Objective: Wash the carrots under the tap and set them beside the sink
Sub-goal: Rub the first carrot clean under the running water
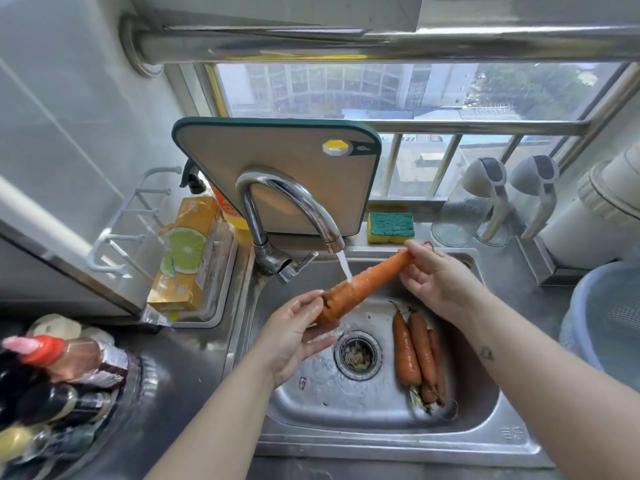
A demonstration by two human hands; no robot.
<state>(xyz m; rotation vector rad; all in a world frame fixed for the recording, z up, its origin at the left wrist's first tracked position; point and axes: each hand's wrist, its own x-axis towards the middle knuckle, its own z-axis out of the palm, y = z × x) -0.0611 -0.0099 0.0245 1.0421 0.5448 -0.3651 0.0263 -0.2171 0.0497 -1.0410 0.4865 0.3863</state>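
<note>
Closest to me, two bare forearms reach over the front rim of the stainless steel sink (381, 441). Off to the left on the counter stands a cluster of sauce bottles (59, 368), blurred at the edge of view.

On the right side of the basin floor lie three smaller carrots (417, 351), side by side and touching, thin tips pointing away and stubby stalk ends toward the front. Their skin is dull orange with dark smudges. Just left of them is the drain strainer (357, 355) with scraps caught in it, and the metal around it is wet.

Above the basin a large carrot (367, 284) is held at a slant, thick end low on the left, tip high on the right. It is bright orange, glistening, with a dark crown. The left hand (294, 336) cups the thick end, thumb laid over it. The right hand (438, 282) pinches the narrow tip between thumb and fingers.

A stream of water (344, 266) falls from the curved chrome tap (294, 199) onto the carrot's middle.

To the right sits a pale blue basin (606, 317). Behind the sink, a yellow-and-green sponge (390, 226) lies on the ledge, and a teal-edged cutting board (277, 157) leans upright behind the tap. A yellow box with a lime picture (187, 251) rests in a tray to the left, and two glass dispensers (485, 202) stand to the right. Farthest back is the barred window (381, 88).
</note>
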